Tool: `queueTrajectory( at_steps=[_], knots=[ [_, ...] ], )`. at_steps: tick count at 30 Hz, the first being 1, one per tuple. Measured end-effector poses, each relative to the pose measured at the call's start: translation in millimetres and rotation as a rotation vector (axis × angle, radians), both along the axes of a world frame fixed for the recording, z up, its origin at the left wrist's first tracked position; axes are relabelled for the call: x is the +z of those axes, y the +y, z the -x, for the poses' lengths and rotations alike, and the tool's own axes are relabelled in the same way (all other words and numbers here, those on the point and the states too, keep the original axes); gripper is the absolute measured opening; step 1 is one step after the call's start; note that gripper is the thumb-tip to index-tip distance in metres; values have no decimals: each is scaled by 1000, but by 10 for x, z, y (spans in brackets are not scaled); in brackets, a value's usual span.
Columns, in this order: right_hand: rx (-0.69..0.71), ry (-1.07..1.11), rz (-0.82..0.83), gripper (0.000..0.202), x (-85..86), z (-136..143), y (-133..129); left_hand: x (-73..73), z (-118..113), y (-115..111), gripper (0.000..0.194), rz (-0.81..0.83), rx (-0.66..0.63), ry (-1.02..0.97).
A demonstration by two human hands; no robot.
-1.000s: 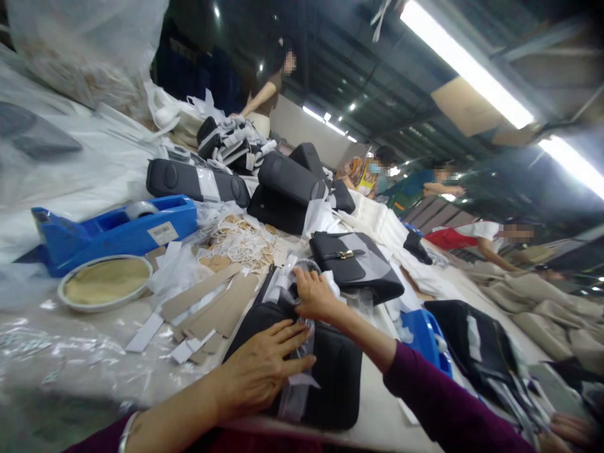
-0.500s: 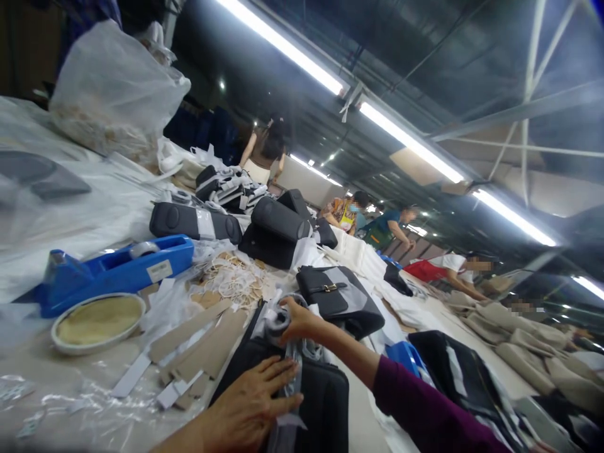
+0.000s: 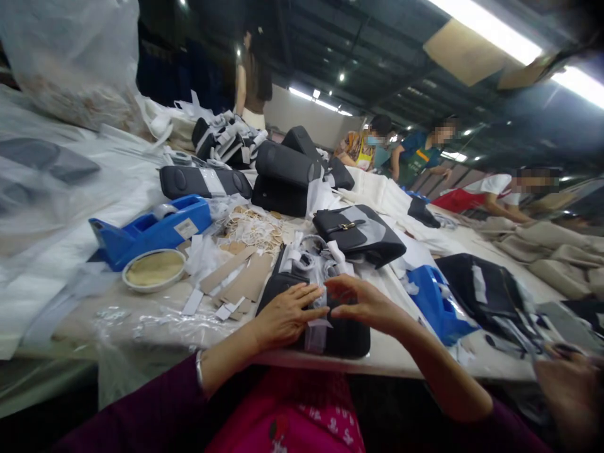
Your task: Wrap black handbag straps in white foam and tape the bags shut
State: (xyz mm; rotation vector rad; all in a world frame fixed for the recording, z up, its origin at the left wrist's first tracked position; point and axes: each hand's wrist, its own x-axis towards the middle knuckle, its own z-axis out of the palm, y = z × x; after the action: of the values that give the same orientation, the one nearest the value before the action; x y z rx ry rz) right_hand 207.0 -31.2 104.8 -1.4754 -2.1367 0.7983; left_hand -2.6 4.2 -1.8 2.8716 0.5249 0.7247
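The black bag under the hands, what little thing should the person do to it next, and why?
Maybe smooth the clear strip's pointed flap down with the right hand. That flap sticks out across the black bag, the left hand lies flat over the bag, and the right looks empty, close by.

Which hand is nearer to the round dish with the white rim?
Left. The left hand rests on the black bag, right of the round dish; the right hand is farther right, over the same bag.
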Motion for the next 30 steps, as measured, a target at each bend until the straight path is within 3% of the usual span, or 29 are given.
queueTrajectory(
  at_steps=[2,5,7,9,10,15,22,26,30],
  knots=[
    [1,11,2,50,-196,55,-297,5,-8,4,52,-11,0,17],
    [0,-23,-140,56,-418,194,-521,3,-24,10,51,-25,-11,42],
    [-43,-96,-269,43,-507,269,-553,6,-33,11,50,-30,-16,45],
    [-88,-170,-399,16,-558,305,-552,25,-36,8,48,-25,-16,47],
    [-97,-177,-456,10,-567,308,-557,41,-36,6,47,-18,-19,51],
    [-115,-71,-611,20,-458,283,-815,137,-23,-15,57,17,-47,98],
    [137,-208,-647,23,-432,439,-1381,131,-35,-45,48,15,-35,34],
    [157,-231,-669,21,-374,443,-1284,133,-38,-53,51,13,-32,50],
    [-7,-206,-687,22,-287,344,-906,127,-28,-50,49,-8,-42,47]
  ],
)
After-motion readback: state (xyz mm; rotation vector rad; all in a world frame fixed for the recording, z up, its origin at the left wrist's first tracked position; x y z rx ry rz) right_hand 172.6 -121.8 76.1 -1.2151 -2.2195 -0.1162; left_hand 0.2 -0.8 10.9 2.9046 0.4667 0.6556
